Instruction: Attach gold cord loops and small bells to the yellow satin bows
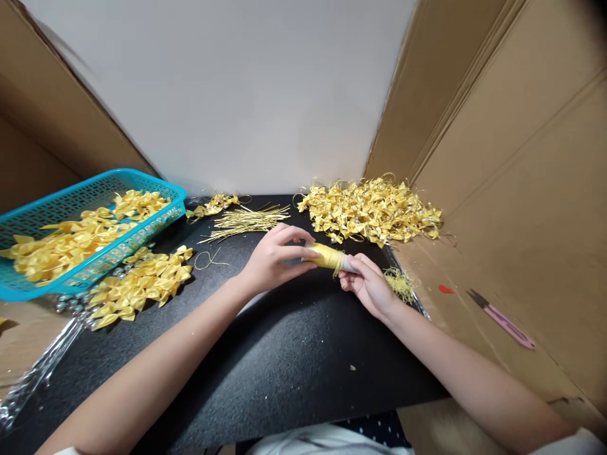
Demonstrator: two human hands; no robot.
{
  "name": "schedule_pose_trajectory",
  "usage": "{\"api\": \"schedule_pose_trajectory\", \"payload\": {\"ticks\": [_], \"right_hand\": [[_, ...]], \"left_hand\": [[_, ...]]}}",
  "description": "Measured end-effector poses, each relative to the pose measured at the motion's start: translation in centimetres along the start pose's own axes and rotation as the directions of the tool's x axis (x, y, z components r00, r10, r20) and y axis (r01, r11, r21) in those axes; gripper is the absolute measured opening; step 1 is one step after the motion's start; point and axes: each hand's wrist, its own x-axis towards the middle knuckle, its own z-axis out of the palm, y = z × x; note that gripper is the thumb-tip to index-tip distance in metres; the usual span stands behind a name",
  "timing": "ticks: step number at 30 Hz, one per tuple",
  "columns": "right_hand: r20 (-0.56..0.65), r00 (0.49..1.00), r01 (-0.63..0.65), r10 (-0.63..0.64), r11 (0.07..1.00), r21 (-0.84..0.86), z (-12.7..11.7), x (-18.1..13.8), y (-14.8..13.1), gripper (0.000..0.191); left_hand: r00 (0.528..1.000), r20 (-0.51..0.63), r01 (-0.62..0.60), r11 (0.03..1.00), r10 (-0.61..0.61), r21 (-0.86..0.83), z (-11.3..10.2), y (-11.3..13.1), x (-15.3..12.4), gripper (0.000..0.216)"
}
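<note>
A spool of yellow thread (329, 256) lies sideways between both hands above the black mat (284, 354). My left hand (272, 256) pinches the spool's left end with curled fingers. Its pale right end rests in the closed fingers of my right hand (367, 284). Loose yellow satin bows (142, 284) lie left of the hands. A larger heap of finished bows (374, 212) with gold loops sits behind the spool. Cut gold cords (244, 221) lie in a bundle at the back of the mat.
A turquoise basket (71, 208) holding yellow bows stands at the left, over a clear plastic bag (33, 373). Pink thread snips (502, 319) and a red scrap (445, 289) lie on cardboard at the right. A tangle of gold trimmings (401, 282) sits by my right hand. Cardboard walls flank both sides.
</note>
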Motion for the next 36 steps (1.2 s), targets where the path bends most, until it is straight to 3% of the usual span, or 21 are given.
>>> {"api": "schedule_pose_trajectory", "payload": {"ticks": [6,9,11,13,15,16,18,21,23,26,28,30,32,34,36], "right_hand": [[0.001,1.0,-0.014,0.014,0.999,0.038,-0.1,0.1,0.2,0.046],[-0.011,1.0,-0.015,0.016,0.997,0.078,-0.2,0.3,0.0,0.043],[-0.017,0.999,-0.028,0.03,0.992,0.127,-0.3,0.4,-0.5,0.041],[0.006,0.999,-0.041,0.04,0.985,0.168,-0.4,0.5,-1.1,0.039],[0.065,0.997,-0.047,0.037,0.985,0.165,-0.5,0.4,-1.6,0.037],[0.1,0.994,-0.046,0.031,0.988,0.144,-0.6,0.4,-1.9,0.036],[0.16,0.987,-0.028,0.015,0.996,0.079,-0.7,0.3,-2.1,0.035],[0.186,0.982,0.02,-0.018,1.0,-0.008,-0.8,0.1,-2.0,0.036],[0.174,0.984,0.035,-0.028,0.999,-0.033,-0.7,0.2,-1.7,0.035],[0.164,0.986,0.032,-0.025,0.999,-0.043,-0.7,0.2,-1.5,0.035],[0.172,0.985,0.025,-0.016,0.998,-0.05,-0.7,0.2,-1.5,0.035],[0.178,0.984,0.021,-0.01,0.998,-0.059,-0.7,0.1,-1.5,0.036],[0.172,0.985,0.027,-0.013,0.996,-0.082,-0.8,0.1,-1.5,0.036],[0.149,0.988,0.044,-0.026,0.992,-0.118,-0.8,0.2,-1.4,0.036],[0.109,0.993,0.069,-0.053,0.987,-0.142,-0.8,0.3,-1.3,0.037]], "left_hand": [[0.974,-0.173,-0.14,0.99,0.144,0.034,0.6,-0.4,-0.1,0.006],[0.976,-0.165,-0.144,0.99,0.14,-0.007,-0.1,-0.3,0.2,0.003],[0.994,-0.082,-0.077,0.993,0.069,-0.09,-0.9,-0.5,0.4,0.007],[0.992,0.125,0.051,0.971,-0.022,-0.231,-1.7,-1.0,0.5,0.012],[0.935,0.343,0.212,0.921,-0.093,-0.328,-2.3,-1.9,0.4,0.016],[0.907,0.399,0.284,0.897,-0.137,-0.339,-2.5,-2.4,0.3,0.017],[0.89,0.358,0.397,0.864,-0.281,-0.31,-2.7,-3.4,0.1,0.018],[0.882,0.124,0.471,0.833,-0.455,-0.291,-2.6,-3.7,-0.1,0.016],[0.891,0.145,0.452,0.806,-0.431,-0.381,-2.0,-2.9,-0.2,0.025],[0.88,0.404,0.459,0.659,-0.249,-0.595,-0.4,-0.7,-0.2,0.058],[0.826,0.528,0.538,0.557,-0.198,-0.633,0.9,0.5,-0.2,0.037],[0.775,0.581,0.616,0.505,-0.249,-0.605,1.7,0.9,-0.2,0.014],[0.773,0.497,0.634,0.468,-0.393,-0.615,1.8,0.6,-0.2,0.025],[0.78,0.336,0.591,0.446,-0.528,-0.672,1.3,-0.2,-0.1,0.032],[0.78,0.226,0.538,0.441,-0.584,-0.718,0.6,-0.8,0.1,0.035]]}}
